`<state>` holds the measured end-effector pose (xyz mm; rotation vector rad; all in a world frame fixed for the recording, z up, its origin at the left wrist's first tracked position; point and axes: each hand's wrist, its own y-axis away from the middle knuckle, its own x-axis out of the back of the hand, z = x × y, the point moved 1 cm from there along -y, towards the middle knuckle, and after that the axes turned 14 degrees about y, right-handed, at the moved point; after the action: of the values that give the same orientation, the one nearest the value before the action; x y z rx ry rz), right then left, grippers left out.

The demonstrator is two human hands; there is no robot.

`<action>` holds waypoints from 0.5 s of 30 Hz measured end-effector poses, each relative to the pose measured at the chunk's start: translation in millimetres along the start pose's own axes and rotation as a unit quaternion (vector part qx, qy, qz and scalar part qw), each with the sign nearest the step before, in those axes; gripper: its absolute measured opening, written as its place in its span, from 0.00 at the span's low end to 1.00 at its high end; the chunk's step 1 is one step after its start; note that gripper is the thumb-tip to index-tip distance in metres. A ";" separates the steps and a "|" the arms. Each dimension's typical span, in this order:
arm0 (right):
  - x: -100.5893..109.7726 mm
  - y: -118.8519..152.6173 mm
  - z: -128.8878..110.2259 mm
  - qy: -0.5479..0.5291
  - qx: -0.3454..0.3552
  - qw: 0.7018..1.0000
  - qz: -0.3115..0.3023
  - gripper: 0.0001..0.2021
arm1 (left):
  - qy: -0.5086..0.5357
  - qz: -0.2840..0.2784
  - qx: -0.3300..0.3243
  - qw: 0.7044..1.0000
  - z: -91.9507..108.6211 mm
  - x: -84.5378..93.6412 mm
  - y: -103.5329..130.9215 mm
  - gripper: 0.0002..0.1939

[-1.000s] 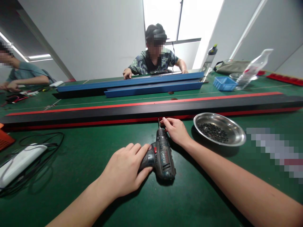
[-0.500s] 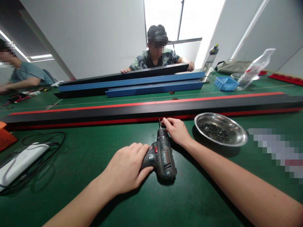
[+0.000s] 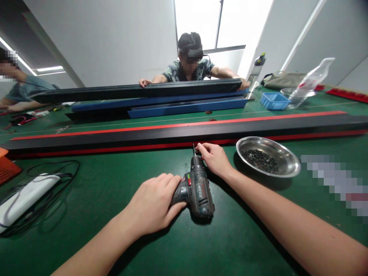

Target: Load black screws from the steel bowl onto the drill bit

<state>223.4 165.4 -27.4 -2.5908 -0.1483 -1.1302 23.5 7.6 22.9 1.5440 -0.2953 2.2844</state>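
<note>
My left hand (image 3: 159,205) is wrapped round the grip of a dark cordless drill (image 3: 201,191), which lies on its side with its bit pointing away from me. A small light on the drill glows green. Beside the bit, at the edge of the long black-and-red profile (image 3: 172,135), my right hand (image 3: 212,157) has its thumb and fingers pinched together; whatever they may hold is too small to make out. To the right of that hand stands a steel bowl (image 3: 287,166) with many small black screws (image 3: 260,161) in it.
Across the table a person (image 3: 191,65) handles a long black profile (image 3: 120,91) over blue profiles (image 3: 189,108). A white power strip (image 3: 25,199) with black cables lies at left, near an orange basket (image 3: 8,168). A blue tray (image 3: 274,101) and a clear bottle (image 3: 310,84) stand back right.
The drill's light has turned green. My hands have stayed in place. The person opposite has brought the black profile forward and to the left, above the blue ones.
</note>
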 end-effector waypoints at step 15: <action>6.1 4.5 -5.3 -0.009 -0.026 1.000 -0.001 0.19 | 0.008 0.016 0.006 1.000 -0.2 -2.4 1.8 0.21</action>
<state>224.9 159.2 -20.7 -2.6483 -0.1270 -1.1264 23.3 5.6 20.7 1.5369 -0.3034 2.3259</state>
